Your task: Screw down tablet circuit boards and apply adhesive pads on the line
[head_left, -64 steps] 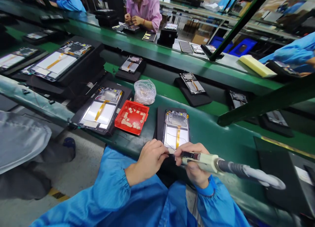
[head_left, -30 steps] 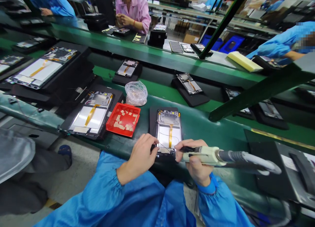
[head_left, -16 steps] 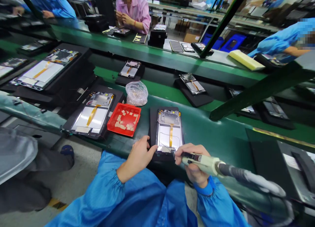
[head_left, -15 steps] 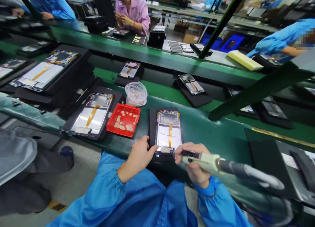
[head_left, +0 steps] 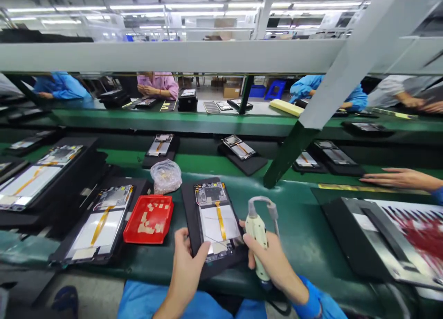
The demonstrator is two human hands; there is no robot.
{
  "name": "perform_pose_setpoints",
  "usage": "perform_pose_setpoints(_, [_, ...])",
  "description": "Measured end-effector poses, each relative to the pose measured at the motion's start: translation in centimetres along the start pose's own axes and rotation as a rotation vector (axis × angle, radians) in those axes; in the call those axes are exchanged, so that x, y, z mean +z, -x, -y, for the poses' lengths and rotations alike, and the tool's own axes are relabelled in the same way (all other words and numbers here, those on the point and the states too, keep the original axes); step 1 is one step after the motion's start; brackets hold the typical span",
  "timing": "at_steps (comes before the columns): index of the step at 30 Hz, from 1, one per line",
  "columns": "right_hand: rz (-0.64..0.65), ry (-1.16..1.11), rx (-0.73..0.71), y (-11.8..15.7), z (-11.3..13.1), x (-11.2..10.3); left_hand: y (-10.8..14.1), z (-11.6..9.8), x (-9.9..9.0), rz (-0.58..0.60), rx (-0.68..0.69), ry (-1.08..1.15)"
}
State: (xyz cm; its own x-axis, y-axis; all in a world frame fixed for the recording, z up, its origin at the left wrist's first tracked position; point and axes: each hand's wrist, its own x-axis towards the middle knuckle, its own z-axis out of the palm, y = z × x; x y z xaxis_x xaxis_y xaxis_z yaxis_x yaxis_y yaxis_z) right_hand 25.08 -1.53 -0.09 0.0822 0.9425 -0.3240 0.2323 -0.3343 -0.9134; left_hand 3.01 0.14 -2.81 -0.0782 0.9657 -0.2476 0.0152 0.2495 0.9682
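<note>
Cream plastic shows in the right hand (head_left: 273, 268): a handheld tool (head_left: 256, 233) with a grey hose (head_left: 265, 200) looped over its top is held upright, with curled fingers (head_left: 266, 254) pressed closed around its handle. An open tablet housing (head_left: 216, 229) is laid on a black pad (head_left: 188, 217) at the front of the green worktop (head_left: 304, 231), with a circuit board (head_left: 209, 193) at its far end. An orange ribbon cable (head_left: 220, 222) runs down a white panel, and a thin wire is crossed over the panel's lower part. The left hand (head_left: 185, 282) is placed at the near edge of the pad, its fingers slightly spread; whether the pad is gripped cannot be told. A red tray (head_left: 148, 231) of beige scraps and a clear plastic bag (head_left: 166, 177) are set just beyond, and a co-worker's hand (head_left: 398, 178) is seen well off to the right. The work in hand is judged to be at the near end of the tablet, by the thin wire, and the tool is held clear of it. The next move would seem to call for the housing to be steadied and the tool's tip to be set there
</note>
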Motion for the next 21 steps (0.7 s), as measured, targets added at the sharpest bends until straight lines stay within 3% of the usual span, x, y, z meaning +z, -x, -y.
perform_pose_setpoints(3, [0.023, -0.185, -0.025, -0.6, 1.4, -2.2, -2.4, -2.3, 1.2, -0.04, -0.061, 0.313])
perform_pose_setpoints(7, [-0.058, -0.216, 0.088, -2.8, 0.2, -6.2, -10.4, -6.2, 2.9, -0.14, -0.013, 0.282])
perform_pose_setpoints(11, [-0.075, 0.247, 0.085, -5.0, -2.6, -9.1, -19.8, -10.0, 4.8, -0.18, 0.061, 0.075])
perform_pose_setpoints(13, [-0.102, 0.448, 0.039, -5.5, -3.3, -10.0, -22.8, -11.3, 5.5, -0.17, 0.107, -0.028])
perform_pose_setpoints(15, [-0.141, 0.534, 0.01, -5.5, -3.7, -10.7, -23.8, -11.8, 6.0, -0.149, 0.177, -0.133])
perform_pose_setpoints(17, [-0.179, 0.609, 0.004, -5.2, -3.8, -11.3, -22.9, -11.3, 6.2, -0.081, 0.237, -0.216])
perform_pose_setpoints(19, [-0.202, 0.666, 0.025, -5.2, -3.6, -12.4, -20.4, -10.0, 6.3, 0.072, 0.33, -0.323])
perform_pose_setpoints(21, [-0.219, 0.703, 0.05, -5.9, -2.8, -14.5, -17.0, -8.4, 6.2, 0.297, 0.513, -0.5])
